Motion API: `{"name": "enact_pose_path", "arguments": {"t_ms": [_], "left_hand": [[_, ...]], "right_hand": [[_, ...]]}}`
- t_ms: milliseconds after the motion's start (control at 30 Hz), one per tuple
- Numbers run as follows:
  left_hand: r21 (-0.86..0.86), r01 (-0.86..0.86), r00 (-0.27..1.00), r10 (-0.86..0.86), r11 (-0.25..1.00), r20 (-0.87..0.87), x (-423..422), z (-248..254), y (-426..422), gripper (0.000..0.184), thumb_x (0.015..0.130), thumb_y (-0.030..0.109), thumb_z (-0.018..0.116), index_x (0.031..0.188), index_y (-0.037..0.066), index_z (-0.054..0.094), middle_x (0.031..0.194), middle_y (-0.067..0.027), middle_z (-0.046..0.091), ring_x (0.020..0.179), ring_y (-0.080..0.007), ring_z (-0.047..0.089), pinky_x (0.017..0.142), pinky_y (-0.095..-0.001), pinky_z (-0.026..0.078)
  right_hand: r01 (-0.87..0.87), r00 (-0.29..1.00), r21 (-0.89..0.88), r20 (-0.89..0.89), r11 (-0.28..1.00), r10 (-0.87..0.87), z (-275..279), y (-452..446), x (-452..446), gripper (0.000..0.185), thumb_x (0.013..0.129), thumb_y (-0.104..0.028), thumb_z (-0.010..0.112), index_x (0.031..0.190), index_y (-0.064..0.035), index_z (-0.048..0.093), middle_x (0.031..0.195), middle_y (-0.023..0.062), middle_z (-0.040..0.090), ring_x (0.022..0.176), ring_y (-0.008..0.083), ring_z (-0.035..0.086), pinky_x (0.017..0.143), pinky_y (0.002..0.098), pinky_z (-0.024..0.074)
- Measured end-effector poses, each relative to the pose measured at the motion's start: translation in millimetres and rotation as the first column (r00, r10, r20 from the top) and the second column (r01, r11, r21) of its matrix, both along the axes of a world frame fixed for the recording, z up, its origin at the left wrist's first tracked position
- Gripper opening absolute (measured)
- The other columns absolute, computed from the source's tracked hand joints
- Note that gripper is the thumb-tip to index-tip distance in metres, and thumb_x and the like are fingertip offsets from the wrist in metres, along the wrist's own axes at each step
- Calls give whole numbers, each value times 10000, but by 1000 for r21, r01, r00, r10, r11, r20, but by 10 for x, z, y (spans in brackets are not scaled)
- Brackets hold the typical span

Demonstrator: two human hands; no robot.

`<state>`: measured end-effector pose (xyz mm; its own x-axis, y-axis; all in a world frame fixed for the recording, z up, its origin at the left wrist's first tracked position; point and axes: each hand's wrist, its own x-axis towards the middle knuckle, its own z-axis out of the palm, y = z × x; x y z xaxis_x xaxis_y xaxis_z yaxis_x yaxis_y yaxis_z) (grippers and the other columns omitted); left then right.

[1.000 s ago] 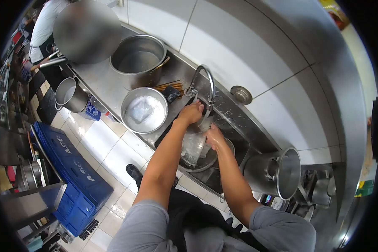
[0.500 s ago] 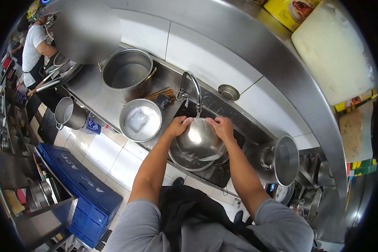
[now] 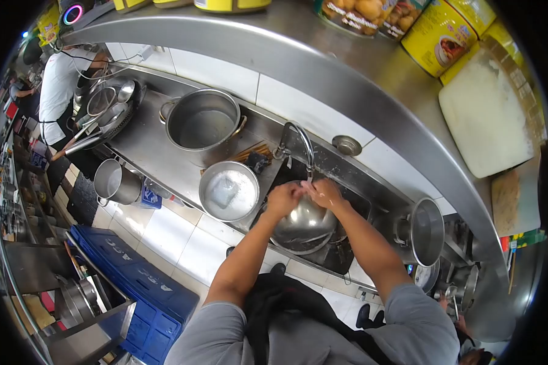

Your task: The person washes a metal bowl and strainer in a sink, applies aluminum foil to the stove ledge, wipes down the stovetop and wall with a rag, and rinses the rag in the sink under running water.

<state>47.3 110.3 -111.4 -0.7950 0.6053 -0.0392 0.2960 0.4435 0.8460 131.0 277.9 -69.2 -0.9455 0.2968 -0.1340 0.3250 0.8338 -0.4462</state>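
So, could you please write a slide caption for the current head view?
Left hand and right hand close together beneath the faucet, by a shiny metal bowl in the sink.

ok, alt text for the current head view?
A person's bare hands are close together beneath a curved chrome faucet, at the upper edge of a rounded shiny metal bowl in a steel sink. To the left, a round silver pan holds white suds beside a deep metal pot.

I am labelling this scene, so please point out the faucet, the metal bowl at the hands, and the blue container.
Faucet (image 3: 310,157): head view, on its curved spout.
Metal bowl (image 3: 305,222): head view, on its rounded outside.
Blue container (image 3: 141,272): head view, on its lettered surface.
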Motion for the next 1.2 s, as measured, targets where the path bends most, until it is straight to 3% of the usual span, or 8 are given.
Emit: {"name": "enact_pose_path", "arguments": {"t_ms": [133,367,600,833,900,933,1000,1200], "left_hand": [[324,144,940,-28,935,-339,-624,456,-118,169,875,198,634,984,97,714,881,-150,701,801,-349,678,746,-419,533],[-410,-6,938,-138,912,-319,-1504,1116,-1330,177,893,210,593,931,83,709,865,-179,694,849,-403,663,760,-470,523],[441,257,914,-365,860,178,-90,173,-885,257,884,11,597,1135,51,639,995,-133,701,976,-206,681,851,-308,526],[384,297,918,-151,874,-367,499,226,165,357,889,78,568,1246,81,577,1286,-227,537,1214,-402,505,1052,-456,396],[52,347,879,-306,936,-367,185,319,253,335,907,162,573,1230,73,582,1303,-229,520,1231,-411,487,1085,-450,354],[53,349,878,-307,936,-367,75,173,318,335,907,162,573,1230,73,582,1303,-229,520,1231,-411,487,1085,-450,354],[291,24,983,-75,956,165,-109,-416,491,382,934,291,565,1248,74,541,1338,-213,497,1259,-390,468,1062,-457,370],[236,-122,793,-48,964,608,-206,-741,371,439,956,438,571,1136,47,658,1062,-145,662,996,-249,608,898,-337,457]], "right_hand": [[122,985,88,112,989,-131,-121,-19,107,601,910,-578,556,721,-25,695,733,248,649,750,426,650,709,502,504],[296,954,-104,82,950,-288,-227,-244,-28,559,867,-567,620,795,-20,703,800,249,667,806,399,670,719,479,506],[350,935,5,62,937,-350,-646,-183,-121,446,957,-454,497,923,-64,712,899,229,681,895,424,654,784,493,507],[597,802,20,32,802,-597,-61,-144,334,669,968,-598,369,885,-36,723,860,230,686,851,442,652,763,503,505],[686,720,-76,-75,723,-690,-185,-13,627,719,952,-628,381,791,-6,704,776,246,669,785,466,636,719,499,486],[693,679,-133,-211,709,-703,-331,59,799,726,959,-591,475,689,59,654,614,201,627,588,313,626,615,423,463],[728,604,-242,-214,641,-767,-423,154,1167,701,953,-587,501,732,55,674,668,166,657,630,280,634,628,414,474],[432,233,-881,-98,193,-968,-927,447,1794,634,935,-581,561,1033,33,686,968,82,680,824,192,617,743,345,506]]}}
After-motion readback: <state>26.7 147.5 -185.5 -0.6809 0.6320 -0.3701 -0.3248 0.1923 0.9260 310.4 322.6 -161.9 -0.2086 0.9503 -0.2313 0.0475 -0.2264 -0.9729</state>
